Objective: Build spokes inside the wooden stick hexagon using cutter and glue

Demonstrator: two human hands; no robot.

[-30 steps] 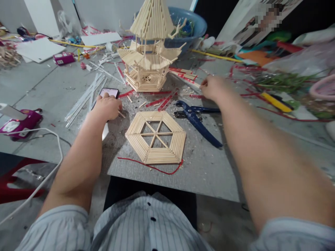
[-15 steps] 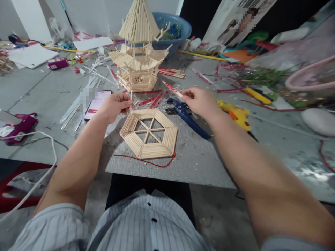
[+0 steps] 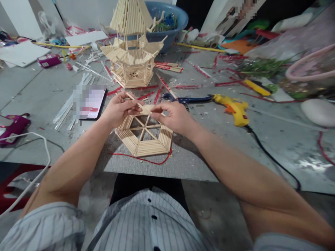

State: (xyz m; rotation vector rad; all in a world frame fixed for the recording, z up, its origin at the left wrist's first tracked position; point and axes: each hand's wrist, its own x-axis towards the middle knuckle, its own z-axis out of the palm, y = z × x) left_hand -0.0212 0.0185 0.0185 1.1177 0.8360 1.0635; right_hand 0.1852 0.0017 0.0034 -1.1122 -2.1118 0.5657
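Observation:
A flat hexagonal frame of thin wooden sticks (image 3: 146, 137) lies on a grey mat (image 3: 188, 153) in front of me. My left hand (image 3: 119, 108) and my right hand (image 3: 174, 116) meet just above its far edge. Both pinch the same thin wooden stick (image 3: 134, 98), which slants between the fingertips. Behind the hands stands a tall pagoda model of wooden sticks (image 3: 131, 48).
A phone (image 3: 90, 103) lies left of my hands. Blue-handled pliers (image 3: 188, 100) and a yellow glue gun (image 3: 232, 108) with a black cord lie to the right. A pink glue gun (image 3: 13, 127) sits far left. Red strips, white sticks and a blue basin (image 3: 170, 21) clutter the back.
My right hand came back from the red strips to the left hand. Both hands now hold one stick over the hexagon. The view shifted right, showing the yellow glue gun.

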